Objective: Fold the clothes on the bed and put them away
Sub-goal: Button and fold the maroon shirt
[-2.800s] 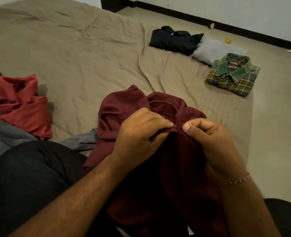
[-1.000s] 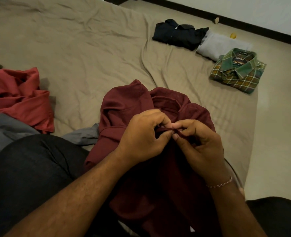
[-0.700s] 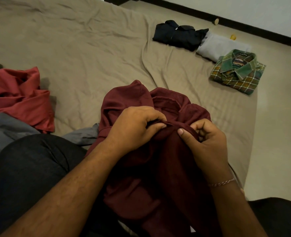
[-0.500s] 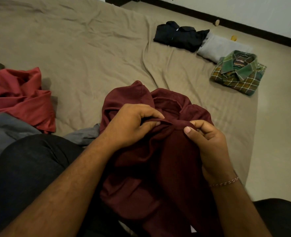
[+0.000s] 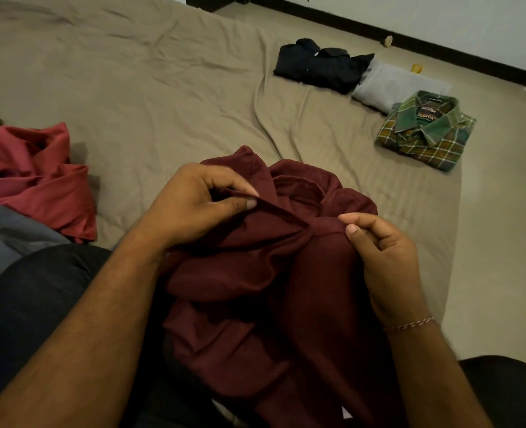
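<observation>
A dark maroon shirt [image 5: 255, 291] lies bunched across my lap and onto the tan bed sheet [image 5: 150, 94], collar facing away from me. My left hand [image 5: 193, 208] pinches the front edge of the shirt just below the collar between thumb and fingers. My right hand [image 5: 382, 254] grips the other front edge to the right, fingers curled on the cloth. A taut fold of fabric runs between the two hands.
Three folded garments lie at the far right of the bed: a black one [image 5: 320, 66], a grey one [image 5: 391, 88] and a green plaid shirt [image 5: 425, 131]. A crumpled red garment [image 5: 33, 177] and grey cloth [image 5: 11, 230] sit at the left. Beyond the bed are floor and a dark skirting board [image 5: 440, 47].
My hands, close together at the collar a second ago, have moved apart, the left up and left, the right out to the right, stretching the shirt's front edge between them.
</observation>
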`<state>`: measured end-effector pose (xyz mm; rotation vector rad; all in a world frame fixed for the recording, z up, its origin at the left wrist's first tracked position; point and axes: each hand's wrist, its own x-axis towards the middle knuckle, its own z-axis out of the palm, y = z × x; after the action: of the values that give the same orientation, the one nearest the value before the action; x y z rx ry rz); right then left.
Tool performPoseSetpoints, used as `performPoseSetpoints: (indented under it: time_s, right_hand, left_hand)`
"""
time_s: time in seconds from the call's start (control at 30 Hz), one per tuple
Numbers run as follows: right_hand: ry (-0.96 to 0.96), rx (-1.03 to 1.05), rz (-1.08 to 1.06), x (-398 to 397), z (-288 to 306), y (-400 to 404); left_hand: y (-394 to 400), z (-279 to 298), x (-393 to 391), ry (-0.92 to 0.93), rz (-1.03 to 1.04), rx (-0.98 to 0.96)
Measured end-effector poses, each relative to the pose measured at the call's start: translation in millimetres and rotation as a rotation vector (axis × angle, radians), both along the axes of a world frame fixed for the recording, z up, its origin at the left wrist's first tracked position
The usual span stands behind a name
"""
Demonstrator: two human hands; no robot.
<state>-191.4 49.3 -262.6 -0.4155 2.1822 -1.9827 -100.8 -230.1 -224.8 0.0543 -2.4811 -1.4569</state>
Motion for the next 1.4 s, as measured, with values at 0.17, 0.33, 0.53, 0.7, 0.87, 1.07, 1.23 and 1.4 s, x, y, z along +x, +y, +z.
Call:
performPoseSetpoints:
  time_s: [0.17, 0.33, 0.53, 0.7, 0.87, 1.07, 1.23, 1.4]
  right_hand:
    - [-0.026, 0.431, 0.701, 0, -6, 5]
    - [0.440, 0.489, 0.183, 4, -22, -12]
    - [0.417, 0.888, 0.448, 6, -53, -14]
    - [0.361, 0.848, 0.420, 1, -52, -13]
    - [0.391, 0.870, 0.249, 0, -52, -30]
    - [0.480, 1.165, 0.177, -12, -43, -53]
    - [0.688, 0.590, 0.060, -7, -25, -68]
    - [0.505, 0.278, 0.055, -15, -14, -72]
  left_hand:
    - [5, 3, 6, -0.405, -0.368, 0.193]
    - [39, -31, -24, -0.133, -0.066, -0.083]
    - [47, -64, -42, -0.407, -0.162, -0.564]
    - [31, -58, -35, -0.368, -0.048, -0.463]
    - [32, -57, -33, -0.197, 0.151, -0.386]
    - [20, -54, -29, -0.353, 0.263, -0.647]
    - [36, -50, -29, -0.200, -0.073, -0.442]
    - [20, -42, -28, -0.108, 0.087, -0.065]
